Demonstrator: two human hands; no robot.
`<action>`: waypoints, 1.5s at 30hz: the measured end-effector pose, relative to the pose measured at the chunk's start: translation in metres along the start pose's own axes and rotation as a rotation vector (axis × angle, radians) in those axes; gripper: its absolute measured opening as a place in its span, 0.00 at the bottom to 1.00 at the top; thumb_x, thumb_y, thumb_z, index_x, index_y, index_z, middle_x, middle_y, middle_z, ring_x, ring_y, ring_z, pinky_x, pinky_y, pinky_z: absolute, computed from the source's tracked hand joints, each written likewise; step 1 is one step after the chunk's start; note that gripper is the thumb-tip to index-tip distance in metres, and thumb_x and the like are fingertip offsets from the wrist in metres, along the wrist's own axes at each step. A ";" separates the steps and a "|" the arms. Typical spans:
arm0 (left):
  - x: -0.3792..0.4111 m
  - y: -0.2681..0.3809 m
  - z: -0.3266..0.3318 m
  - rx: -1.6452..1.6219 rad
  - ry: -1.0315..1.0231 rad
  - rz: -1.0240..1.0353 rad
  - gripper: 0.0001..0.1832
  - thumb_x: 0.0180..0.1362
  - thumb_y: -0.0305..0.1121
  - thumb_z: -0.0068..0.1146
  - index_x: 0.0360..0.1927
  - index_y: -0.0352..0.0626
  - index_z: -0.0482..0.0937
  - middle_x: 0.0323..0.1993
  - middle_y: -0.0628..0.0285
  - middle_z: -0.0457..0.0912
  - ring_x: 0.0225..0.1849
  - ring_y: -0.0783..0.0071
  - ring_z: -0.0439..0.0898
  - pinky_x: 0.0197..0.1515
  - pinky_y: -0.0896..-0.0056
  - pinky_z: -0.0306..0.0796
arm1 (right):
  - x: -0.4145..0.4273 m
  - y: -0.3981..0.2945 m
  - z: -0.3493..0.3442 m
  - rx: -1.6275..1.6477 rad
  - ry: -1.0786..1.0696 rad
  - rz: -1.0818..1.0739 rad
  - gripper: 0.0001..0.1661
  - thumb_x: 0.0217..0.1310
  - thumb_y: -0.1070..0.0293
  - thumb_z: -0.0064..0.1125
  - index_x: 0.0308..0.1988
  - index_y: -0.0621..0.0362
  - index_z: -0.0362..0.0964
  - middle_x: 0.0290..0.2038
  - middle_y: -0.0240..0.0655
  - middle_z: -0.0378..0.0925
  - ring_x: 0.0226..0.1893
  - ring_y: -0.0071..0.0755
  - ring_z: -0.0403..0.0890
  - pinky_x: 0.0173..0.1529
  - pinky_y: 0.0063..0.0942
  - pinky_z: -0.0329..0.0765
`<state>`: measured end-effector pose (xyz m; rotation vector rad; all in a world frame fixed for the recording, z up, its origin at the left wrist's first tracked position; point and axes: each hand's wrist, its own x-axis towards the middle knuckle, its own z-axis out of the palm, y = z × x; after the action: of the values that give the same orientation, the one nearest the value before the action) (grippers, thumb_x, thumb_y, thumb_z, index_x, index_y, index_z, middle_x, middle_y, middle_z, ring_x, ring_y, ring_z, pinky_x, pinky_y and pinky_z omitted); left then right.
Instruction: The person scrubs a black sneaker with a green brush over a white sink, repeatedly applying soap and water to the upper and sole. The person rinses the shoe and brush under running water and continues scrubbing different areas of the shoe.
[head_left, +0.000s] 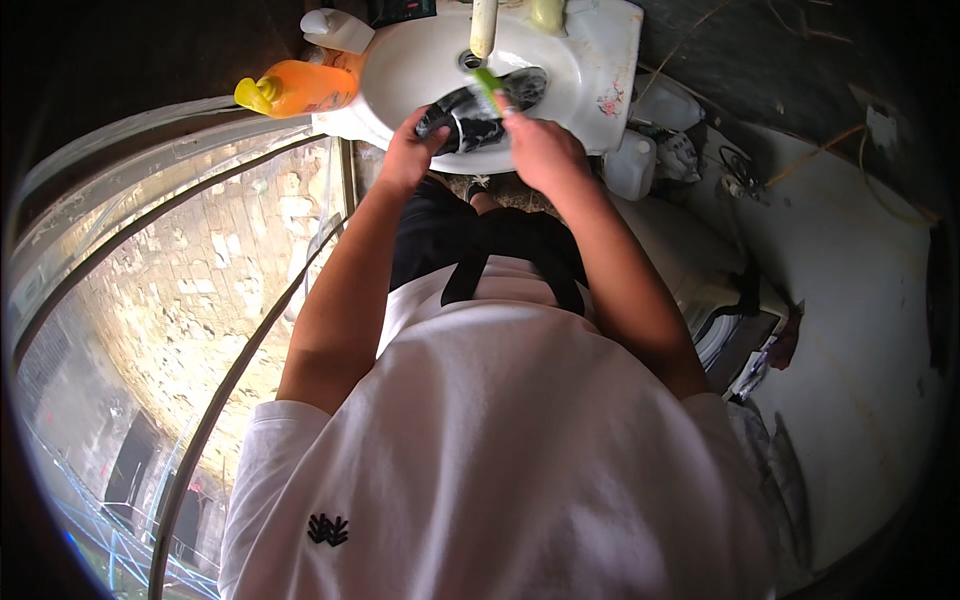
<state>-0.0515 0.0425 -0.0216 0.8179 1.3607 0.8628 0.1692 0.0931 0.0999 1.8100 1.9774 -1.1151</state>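
Observation:
Over a white ceramic washbasin (401, 71), my left hand (412, 154) grips one end of a black shoe (480, 127) with whitish foam on it. My right hand (541, 146) holds a green scrubbing brush (489, 88), somewhat blurred, its pale bristles against or close over the shoe's middle. The shoe lies slantwise across the front of the bowl, below the drain (471, 60). A pale faucet spout (484, 30) reaches over the drain from the far side. Whether the shoe rests on the basin is hidden.
An orange bottle with a yellow cap (311, 88) and a white bottle (337, 31) stand left of the bowl. A pale green item (547, 15) lies on the far rim. White plastic jugs (630, 165) are at the right, near a washing machine (712, 300). A window (217, 262) is on the left.

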 end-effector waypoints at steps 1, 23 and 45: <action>-0.002 0.001 0.000 0.041 0.009 0.023 0.18 0.69 0.27 0.66 0.61 0.40 0.80 0.45 0.68 0.85 0.46 0.80 0.79 0.54 0.74 0.74 | 0.001 0.005 0.002 0.051 0.035 0.076 0.29 0.81 0.58 0.41 0.75 0.22 0.62 0.43 0.46 0.87 0.43 0.55 0.89 0.48 0.50 0.84; 0.014 -0.033 -0.020 0.157 0.024 -0.125 0.13 0.68 0.28 0.66 0.55 0.40 0.84 0.46 0.66 0.87 0.50 0.75 0.82 0.56 0.69 0.75 | -0.014 -0.048 0.020 -0.074 -0.115 -0.342 0.37 0.78 0.64 0.45 0.78 0.17 0.55 0.37 0.50 0.86 0.38 0.56 0.89 0.45 0.50 0.84; 0.014 -0.010 0.002 -0.170 0.049 -0.101 0.18 0.66 0.23 0.67 0.58 0.36 0.81 0.46 0.65 0.87 0.46 0.76 0.82 0.53 0.70 0.77 | -0.004 0.004 0.032 -0.006 0.025 0.020 0.42 0.76 0.65 0.45 0.81 0.19 0.46 0.37 0.49 0.86 0.38 0.58 0.88 0.44 0.52 0.84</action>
<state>-0.0485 0.0500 -0.0371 0.5956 1.3395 0.9109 0.1635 0.0691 0.0790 1.8455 1.9698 -1.0848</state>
